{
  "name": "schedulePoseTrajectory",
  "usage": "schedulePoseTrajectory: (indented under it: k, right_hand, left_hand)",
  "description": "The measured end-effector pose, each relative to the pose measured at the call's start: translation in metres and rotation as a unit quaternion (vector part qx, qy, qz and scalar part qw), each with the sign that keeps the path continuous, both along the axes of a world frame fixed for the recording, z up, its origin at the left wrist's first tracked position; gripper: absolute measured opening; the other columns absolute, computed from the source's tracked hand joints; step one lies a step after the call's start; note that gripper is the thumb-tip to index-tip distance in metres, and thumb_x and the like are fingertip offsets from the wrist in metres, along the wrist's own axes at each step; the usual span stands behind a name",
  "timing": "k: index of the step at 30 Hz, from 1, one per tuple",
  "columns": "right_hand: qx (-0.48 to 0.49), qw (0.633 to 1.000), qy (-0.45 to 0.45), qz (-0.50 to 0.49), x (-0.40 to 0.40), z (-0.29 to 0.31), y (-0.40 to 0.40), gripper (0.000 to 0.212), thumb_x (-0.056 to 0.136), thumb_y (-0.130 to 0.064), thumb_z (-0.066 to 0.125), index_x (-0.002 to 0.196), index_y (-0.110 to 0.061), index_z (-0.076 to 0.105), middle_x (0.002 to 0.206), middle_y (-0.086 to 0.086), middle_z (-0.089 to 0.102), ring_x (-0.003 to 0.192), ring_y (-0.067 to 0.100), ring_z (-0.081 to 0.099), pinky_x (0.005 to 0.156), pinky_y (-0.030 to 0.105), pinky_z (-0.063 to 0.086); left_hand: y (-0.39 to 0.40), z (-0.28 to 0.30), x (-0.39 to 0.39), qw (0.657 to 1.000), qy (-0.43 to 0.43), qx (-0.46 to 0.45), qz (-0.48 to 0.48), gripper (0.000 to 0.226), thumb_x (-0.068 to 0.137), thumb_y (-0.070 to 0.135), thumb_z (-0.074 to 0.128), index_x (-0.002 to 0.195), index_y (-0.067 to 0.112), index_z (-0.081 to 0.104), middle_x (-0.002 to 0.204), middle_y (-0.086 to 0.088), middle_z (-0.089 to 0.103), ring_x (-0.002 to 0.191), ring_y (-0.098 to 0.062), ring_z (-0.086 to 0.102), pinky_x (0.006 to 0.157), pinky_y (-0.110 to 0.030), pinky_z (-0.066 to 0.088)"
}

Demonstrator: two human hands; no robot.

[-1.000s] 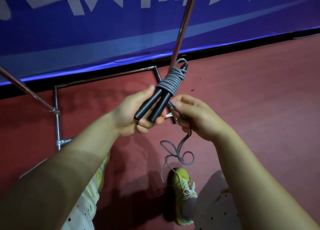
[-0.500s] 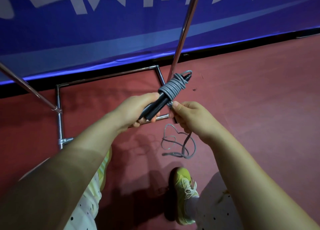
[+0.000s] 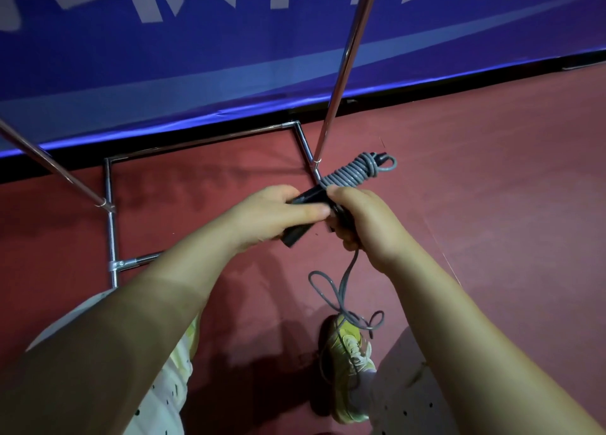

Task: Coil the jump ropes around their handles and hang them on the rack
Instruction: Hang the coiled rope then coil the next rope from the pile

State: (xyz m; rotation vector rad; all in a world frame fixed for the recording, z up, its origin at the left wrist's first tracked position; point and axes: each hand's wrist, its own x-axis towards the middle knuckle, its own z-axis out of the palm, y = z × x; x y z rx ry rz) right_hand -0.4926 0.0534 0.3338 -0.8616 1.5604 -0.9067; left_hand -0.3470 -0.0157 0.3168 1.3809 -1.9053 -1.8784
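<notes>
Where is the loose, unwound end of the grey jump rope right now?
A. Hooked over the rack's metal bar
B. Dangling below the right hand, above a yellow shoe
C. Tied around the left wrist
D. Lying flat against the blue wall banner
B: the loose rope hangs in loops from under the right hand, ending over the yellow shoe.

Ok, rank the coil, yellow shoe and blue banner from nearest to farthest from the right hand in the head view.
1. Coil, just beyond the right hand.
2. Yellow shoe, on the floor below.
3. Blue banner, at the back.
</notes>
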Motion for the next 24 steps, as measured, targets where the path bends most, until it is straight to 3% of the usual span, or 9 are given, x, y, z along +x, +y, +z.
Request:
schedulePoseTrajectory:
  k: [2,4,8,11,13,15,17,20,24]
  right_hand:
    - [-0.028,1.000,-0.001,0.004,0.000,0.002,0.001,0.026,0.071,-0.035,0.046,0.073,-0.010,0.045,0.055,0.000,0.037,0.046,0.011,0.027,0.048,0.029,0.018]
    - [-0.049,0.998,-0.026,0.026,-0.002,0.002,0.003,0.028,0.065,-0.037,0.049,0.073,-0.011,0.044,0.054,0.001,0.037,0.049,0.015,0.029,0.050,0.032,0.019]
    - [-0.059,0.991,-0.065,0.100,-0.007,-0.001,0.003,0.032,0.069,-0.044,0.047,0.062,-0.013,0.048,0.051,0.012,0.045,0.050,0.025,0.036,0.049,0.041,0.025]
    - [-0.028,0.991,-0.058,0.119,-0.018,0.002,0.003,0.034,0.073,-0.046,0.051,0.078,-0.013,0.050,0.060,0.000,0.054,0.049,0.014,0.042,0.045,0.026,0.032]
    - [-0.011,0.984,-0.081,0.158,-0.027,0.004,0.006,0.024,0.080,-0.037,0.051,0.095,-0.018,0.052,0.071,-0.004,0.061,0.055,0.016,0.052,0.046,0.024,0.041]
    - [-0.007,0.983,-0.069,0.171,-0.032,0.006,0.008,0.029,0.079,-0.026,0.056,0.107,-0.021,0.050,0.086,0.000,0.059,0.060,0.016,0.055,0.050,0.025,0.045]
    - [-0.032,0.988,-0.016,0.148,-0.028,0.006,0.008,0.028,0.079,-0.017,0.063,0.103,-0.020,0.049,0.088,0.004,0.053,0.055,0.012,0.053,0.049,0.024,0.045]
    - [-0.074,0.989,0.087,0.097,-0.023,0.005,0.005,0.013,0.091,-0.008,0.063,0.087,-0.017,0.054,0.072,0.001,0.053,0.047,0.008,0.049,0.044,0.022,0.041]
    - [-0.054,0.983,0.152,0.085,-0.019,0.007,0.003,0.019,0.096,-0.016,0.056,0.078,-0.017,0.059,0.067,-0.002,0.065,0.052,0.010,0.057,0.045,0.022,0.041]
  left_hand:
    - [0.002,0.005,0.001,0.987,0.050,0.156,-0.001,0.048,0.065,0.066,0.061,0.079,0.020,0.065,0.065,0.006,0.066,0.054,-0.008,0.059,0.061,-0.028,0.041]
    - [0.005,0.010,0.002,0.954,0.094,0.283,-0.015,0.062,0.066,0.067,0.040,0.076,0.015,0.071,0.069,-0.006,0.070,0.060,-0.020,0.066,0.068,-0.032,0.046]
    - [0.013,0.014,-0.001,0.897,0.176,0.399,-0.069,0.077,0.072,0.068,0.026,0.066,0.008,0.073,0.058,-0.007,0.064,0.053,-0.022,0.063,0.054,-0.024,0.048]
    - [0.014,0.017,-0.002,0.888,0.192,0.417,-0.036,0.069,0.073,0.065,0.032,0.062,0.007,0.068,0.053,-0.005,0.055,0.042,-0.017,0.053,0.042,-0.018,0.043]
    - [0.013,0.019,-0.002,0.888,0.207,0.410,-0.011,0.063,0.074,0.062,0.037,0.064,0.006,0.065,0.058,-0.005,0.053,0.041,-0.015,0.049,0.040,-0.019,0.042]
    - [0.010,0.020,0.001,0.890,0.213,0.404,-0.007,0.063,0.074,0.063,0.036,0.065,0.007,0.063,0.055,-0.005,0.051,0.040,-0.015,0.047,0.040,-0.018,0.040]
    - [0.004,0.020,0.006,0.887,0.222,0.404,-0.007,0.065,0.075,0.065,0.032,0.062,0.009,0.064,0.050,-0.002,0.048,0.039,-0.014,0.046,0.041,-0.018,0.038]
    - [-0.005,0.019,0.012,0.882,0.244,0.404,0.004,0.066,0.078,0.065,0.030,0.061,0.011,0.065,0.050,0.000,0.048,0.039,-0.013,0.047,0.042,-0.019,0.036]
    - [-0.009,0.020,0.016,0.891,0.236,0.388,0.018,0.065,0.076,0.065,0.032,0.061,0.011,0.065,0.051,0.000,0.048,0.040,-0.014,0.047,0.042,-0.019,0.037]
